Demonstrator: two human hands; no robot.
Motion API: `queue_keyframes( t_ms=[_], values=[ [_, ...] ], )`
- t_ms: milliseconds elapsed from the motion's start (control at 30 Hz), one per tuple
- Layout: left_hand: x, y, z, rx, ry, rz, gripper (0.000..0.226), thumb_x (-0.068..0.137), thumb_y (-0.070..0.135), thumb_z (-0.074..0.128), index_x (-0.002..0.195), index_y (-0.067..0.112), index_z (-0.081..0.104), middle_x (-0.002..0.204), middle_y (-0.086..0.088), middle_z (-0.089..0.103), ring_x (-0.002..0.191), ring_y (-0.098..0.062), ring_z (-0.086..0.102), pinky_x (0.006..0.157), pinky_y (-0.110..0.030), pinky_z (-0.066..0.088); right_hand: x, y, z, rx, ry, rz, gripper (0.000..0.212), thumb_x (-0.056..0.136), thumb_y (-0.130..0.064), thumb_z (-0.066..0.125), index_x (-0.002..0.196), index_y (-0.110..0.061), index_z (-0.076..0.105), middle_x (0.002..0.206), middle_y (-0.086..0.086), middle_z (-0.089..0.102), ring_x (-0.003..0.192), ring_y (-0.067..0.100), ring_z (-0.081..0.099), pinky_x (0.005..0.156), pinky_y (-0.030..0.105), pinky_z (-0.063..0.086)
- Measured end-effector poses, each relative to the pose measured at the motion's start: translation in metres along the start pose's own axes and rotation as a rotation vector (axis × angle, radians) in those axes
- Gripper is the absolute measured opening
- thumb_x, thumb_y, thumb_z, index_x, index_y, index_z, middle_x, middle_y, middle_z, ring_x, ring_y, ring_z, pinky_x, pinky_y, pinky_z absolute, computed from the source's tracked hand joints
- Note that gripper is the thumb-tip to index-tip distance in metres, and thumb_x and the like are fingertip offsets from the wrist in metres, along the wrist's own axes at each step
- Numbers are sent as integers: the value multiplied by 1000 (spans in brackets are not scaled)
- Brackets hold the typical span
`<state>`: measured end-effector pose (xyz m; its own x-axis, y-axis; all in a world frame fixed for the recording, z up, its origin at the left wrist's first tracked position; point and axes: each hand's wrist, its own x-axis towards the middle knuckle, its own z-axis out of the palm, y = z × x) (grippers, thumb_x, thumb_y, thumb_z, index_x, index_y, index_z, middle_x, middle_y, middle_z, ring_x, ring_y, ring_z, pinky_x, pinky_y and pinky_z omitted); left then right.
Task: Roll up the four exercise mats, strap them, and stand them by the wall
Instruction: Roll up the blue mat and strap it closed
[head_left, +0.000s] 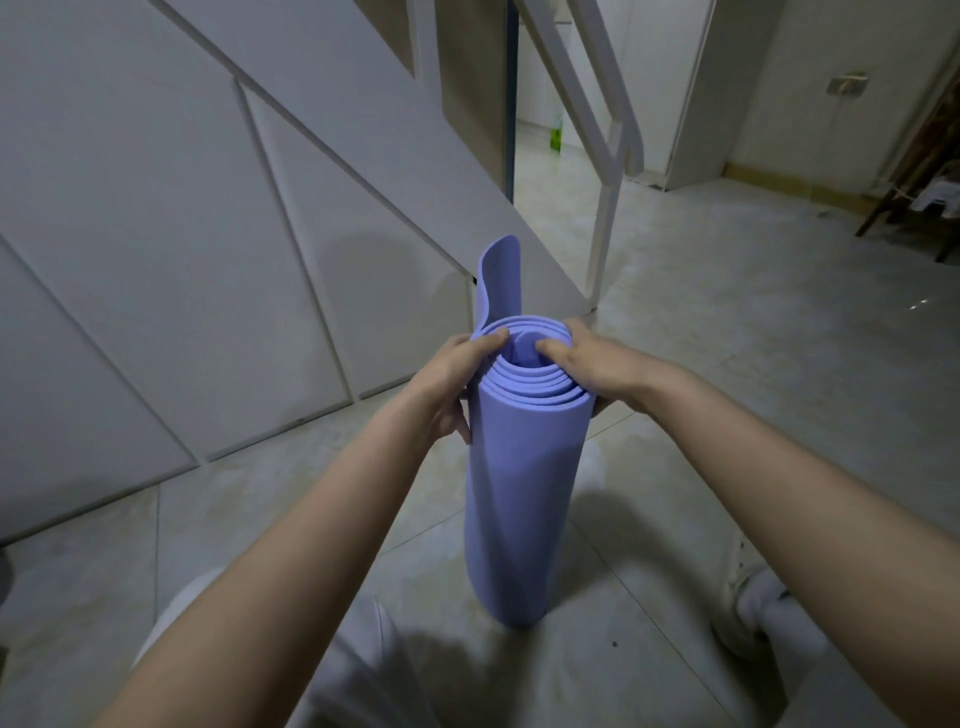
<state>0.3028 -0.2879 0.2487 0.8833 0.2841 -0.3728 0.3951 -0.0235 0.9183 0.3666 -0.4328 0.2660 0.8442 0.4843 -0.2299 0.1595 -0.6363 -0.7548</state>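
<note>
A purple exercise mat (519, 493), rolled into a tube, stands upright on the tiled floor between my legs. Its top end shows several spiral layers, and a loose flap of mat rises above the roll on the far side. My left hand (452, 384) grips the roll's upper left side, thumb on the rim. On the upper right side, my right hand (582, 364) holds the roll with fingers hooked over the rim into the hollow middle. No strap is visible on the mat. No other mats are in view.
A white panelled wall (182, 260) under a staircase runs along the left, close behind the mat. A white stair railing post (605, 223) stands just beyond. Tiled floor (753, 338) stretches to the right, with a dark wooden chair (914, 192) at far right and a doorway behind.
</note>
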Motion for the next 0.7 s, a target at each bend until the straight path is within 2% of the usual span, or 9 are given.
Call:
queue_keyframes(
  t_ms=[67,133,267,333,400,467,567,633,700],
  values=[
    [1,0,0,11,7,-26,38,94,50,46,117,23,60,108,-2,63,100,-29,57,75,-59,50,-4,-1,-3,-28,-41,10,38,93,-33,44,128,-20,41,111,10,62,93,28,65,70,44,58],
    [2,4,-4,27,26,-60,39,94,50,47,116,21,59,106,-4,61,100,-30,56,78,-57,49,-6,-1,-4,-50,-82,-7,35,90,-29,45,124,-23,43,109,7,64,91,25,65,68,44,60],
    [7,16,-10,178,111,13,30,94,36,50,104,11,63,79,-7,61,67,-24,57,55,-33,48,-8,-2,-1,-66,-125,-25,30,90,-21,46,119,-22,42,102,7,60,90,26,62,69,41,58],
    [7,19,-11,282,113,74,28,97,32,45,85,12,61,73,-6,60,62,-21,56,53,-30,48,-8,-3,-3,-72,-127,-48,27,90,-17,48,116,-22,44,99,7,60,87,25,61,68,40,56],
    [5,19,-11,357,59,124,31,99,35,42,80,17,60,75,-5,62,64,-19,57,54,-28,49,-9,-3,-7,-79,-134,-77,26,90,-14,49,114,-24,46,97,6,60,81,20,60,64,36,54],
    [2,17,-11,376,-27,142,32,97,45,46,91,20,65,81,-5,66,68,-18,60,58,-27,48,-9,-2,-11,-104,-155,-114,27,90,-13,50,114,-25,49,98,5,60,81,18,60,60,32,51],
    [1,18,-6,436,-124,163,34,93,49,52,111,22,64,89,-3,69,74,-18,63,61,-27,49,-9,-1,-16,-124,-143,-159,27,88,-13,53,112,-25,53,103,5,62,90,22,62,68,32,51],
    [-1,19,-3,468,-125,186,30,95,45,50,112,23,61,85,0,68,72,-16,62,59,-27,50,-9,-2,-15,-136,-49,-185,26,85,-16,58,111,-21,57,103,4,64,93,22,63,72,30,49],
    [-2,19,-1,477,-124,192,29,98,42,45,114,22,58,87,0,67,76,-17,63,65,-32,52,-8,-3,-10,-222,119,-151,25,81,-26,63,105,-21,59,100,1,65,93,20,61,70,28,46]
  ],
)
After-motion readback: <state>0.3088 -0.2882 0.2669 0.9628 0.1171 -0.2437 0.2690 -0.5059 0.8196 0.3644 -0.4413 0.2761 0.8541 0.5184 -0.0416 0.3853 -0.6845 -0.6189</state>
